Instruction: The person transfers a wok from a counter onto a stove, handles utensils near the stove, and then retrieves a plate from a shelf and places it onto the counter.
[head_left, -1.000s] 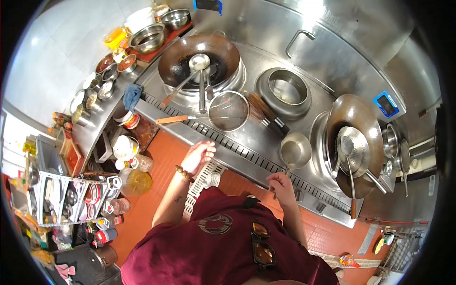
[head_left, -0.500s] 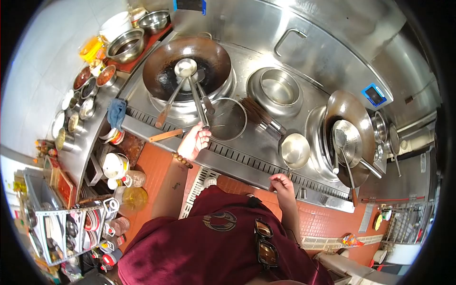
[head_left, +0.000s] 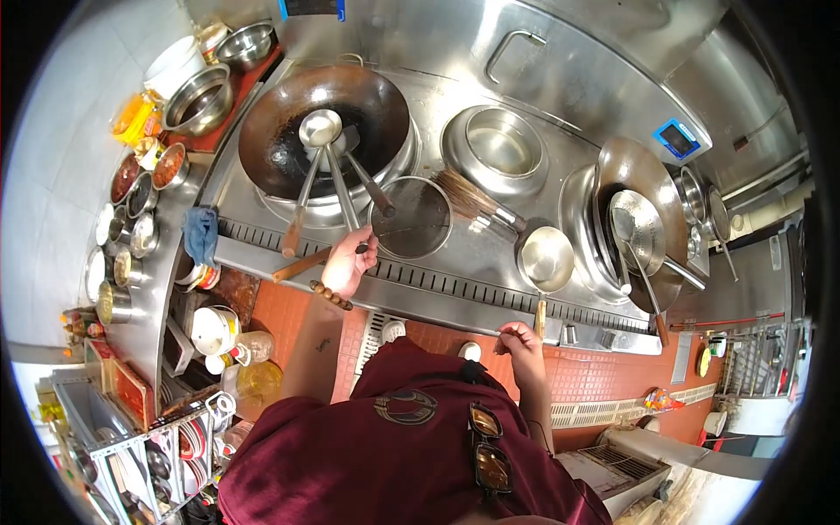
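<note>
Left hand (head_left: 350, 262): fingers closed on the metal handle (head_left: 342, 192), leaning in the wok (head_left: 293, 109). We'd wrap it snugly, clear of neighbouring handles. Right hand (head_left: 525, 346): fingers curled together, nothing visible inside, near the pan (head_left: 547, 259).

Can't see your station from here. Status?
Left hand on steel handle. Right hand near wooden handle, fingers curled. Strainer close beside left hand.

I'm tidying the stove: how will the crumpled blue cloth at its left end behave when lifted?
The crumpled blue cloth will probably flop, since it sags over the steel stove edge. Its bunched fabric looks light, and those uneven folds make rolling unlikely.
</note>
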`<state>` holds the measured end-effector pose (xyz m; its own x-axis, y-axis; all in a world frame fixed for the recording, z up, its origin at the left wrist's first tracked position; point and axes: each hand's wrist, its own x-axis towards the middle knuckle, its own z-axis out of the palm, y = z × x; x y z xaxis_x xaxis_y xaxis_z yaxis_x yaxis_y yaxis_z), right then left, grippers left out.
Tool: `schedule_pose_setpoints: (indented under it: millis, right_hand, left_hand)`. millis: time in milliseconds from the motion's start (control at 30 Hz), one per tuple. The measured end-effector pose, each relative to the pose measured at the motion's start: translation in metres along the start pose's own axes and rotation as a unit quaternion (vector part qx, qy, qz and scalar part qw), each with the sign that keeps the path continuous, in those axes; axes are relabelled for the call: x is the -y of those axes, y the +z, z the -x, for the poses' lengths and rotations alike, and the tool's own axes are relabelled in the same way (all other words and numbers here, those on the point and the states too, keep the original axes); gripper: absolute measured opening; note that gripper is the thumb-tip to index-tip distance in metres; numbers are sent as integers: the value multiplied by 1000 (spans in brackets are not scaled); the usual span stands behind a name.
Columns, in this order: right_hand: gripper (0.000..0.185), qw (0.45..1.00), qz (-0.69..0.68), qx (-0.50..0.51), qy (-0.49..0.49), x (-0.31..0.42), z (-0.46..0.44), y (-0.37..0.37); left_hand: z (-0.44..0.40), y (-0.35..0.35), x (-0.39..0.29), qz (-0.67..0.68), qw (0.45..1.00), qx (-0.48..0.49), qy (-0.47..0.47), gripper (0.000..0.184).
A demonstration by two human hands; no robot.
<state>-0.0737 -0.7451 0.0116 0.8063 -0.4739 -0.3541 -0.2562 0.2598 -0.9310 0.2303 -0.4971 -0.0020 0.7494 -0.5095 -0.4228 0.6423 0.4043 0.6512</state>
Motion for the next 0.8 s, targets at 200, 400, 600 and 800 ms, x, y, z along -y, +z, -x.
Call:
schedule_pose_setpoints:
  millis: [200,400,600,800]
  right_hand:
    - [10,1000,0,-2,3,2,0,11]
    - [10,1000,0,-1,10,0,3,19]
    - [10,1000,-2,7,11,1,3,23]
    - [11,1000,-3,13,7,-2,4,26]
  left_hand:
    - [7,3,-13,27,999,27,5,13]
    - [17,2,-29,95,993,74,5,10]
    - [29,11,-34,171,970,175,5,8]
    - [34,20,-49,237,949,204,32,8]
